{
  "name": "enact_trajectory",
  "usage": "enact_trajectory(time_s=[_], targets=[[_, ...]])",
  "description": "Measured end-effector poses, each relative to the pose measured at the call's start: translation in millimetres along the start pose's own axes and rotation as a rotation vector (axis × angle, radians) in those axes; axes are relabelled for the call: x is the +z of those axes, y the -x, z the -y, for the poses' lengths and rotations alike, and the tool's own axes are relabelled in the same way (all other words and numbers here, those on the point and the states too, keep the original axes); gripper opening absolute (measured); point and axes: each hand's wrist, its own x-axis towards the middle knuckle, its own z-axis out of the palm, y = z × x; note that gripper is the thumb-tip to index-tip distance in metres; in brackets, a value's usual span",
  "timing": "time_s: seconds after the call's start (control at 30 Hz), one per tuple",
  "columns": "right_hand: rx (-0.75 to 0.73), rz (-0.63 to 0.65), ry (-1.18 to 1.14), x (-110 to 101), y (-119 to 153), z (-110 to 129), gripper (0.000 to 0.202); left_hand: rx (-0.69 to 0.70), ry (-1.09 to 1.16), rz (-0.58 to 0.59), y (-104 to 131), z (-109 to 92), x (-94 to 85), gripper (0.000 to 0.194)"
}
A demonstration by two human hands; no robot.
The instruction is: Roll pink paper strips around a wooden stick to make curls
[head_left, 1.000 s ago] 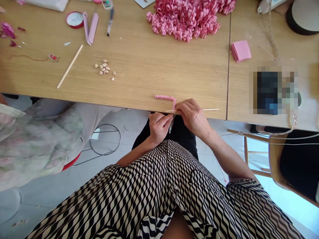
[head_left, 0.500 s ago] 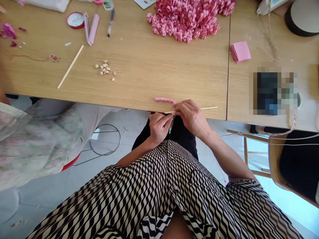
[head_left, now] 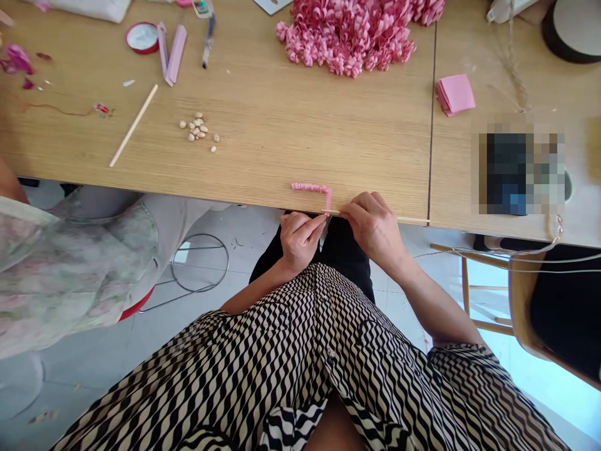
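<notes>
At the table's front edge my right hand (head_left: 372, 224) grips a thin wooden stick (head_left: 413, 220), which runs out to the right past my fingers. The stick's left tip lies over a pink strip (head_left: 328, 200). My left hand (head_left: 301, 238) pinches the lower end of that strip close to the stick tip. From there the strip goes up onto the table and bends left, where its far part is crimped into small curls. A big heap of curled pink strips (head_left: 347, 37) lies farther back on the table.
On the table (head_left: 263, 125) lie another stick (head_left: 134, 125), several small beige nut-like pieces (head_left: 197, 128), a folded pink stack (head_left: 455, 94), a red-rimmed roll (head_left: 142, 38) and a pen (head_left: 209, 42). A person in a floral garment (head_left: 70, 263) sits at left. A chair (head_left: 521, 300) stands right.
My right hand has moved slightly right, and the stick has slid right with it, so its left tip is now at the strip. My left hand stays nearly still.
</notes>
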Motion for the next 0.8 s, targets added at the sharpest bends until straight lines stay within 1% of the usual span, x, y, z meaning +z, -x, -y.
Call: enact_trajectory(time_s=[0.13, 0.27, 0.37, 0.57, 0.7, 0.8], targets=[[-0.003, -0.004, 0.010, -1.0, -0.7, 0.6, 0.023, 0.002, -0.022, 0.003, -0.8, -0.2, 1.2, 0.013], [-0.018, -0.003, 0.038, -1.6, -1.0, 0.8, 0.022, 0.091, -0.021, -0.043, -2.0, -0.9, 2.3, 0.012], [-0.024, -0.009, 0.037, -1.1, -1.2, 0.1, 0.022, 0.131, -0.057, -0.050, -1.8, -0.6, 2.6, 0.013], [-0.016, 0.010, -0.013, 0.0, -1.8, -1.5, 0.023, 0.071, -0.057, -0.003, 1.7, 1.4, 4.3, 0.015], [-0.020, 0.021, -0.007, -0.4, -2.6, -2.3, 0.022, 0.099, -0.076, -0.032, 2.9, 2.6, 5.5, 0.018], [-0.024, 0.023, -0.001, -0.5, -2.9, -2.6, 0.022, 0.096, -0.115, -0.033, 2.8, 3.5, 5.6, 0.020]])
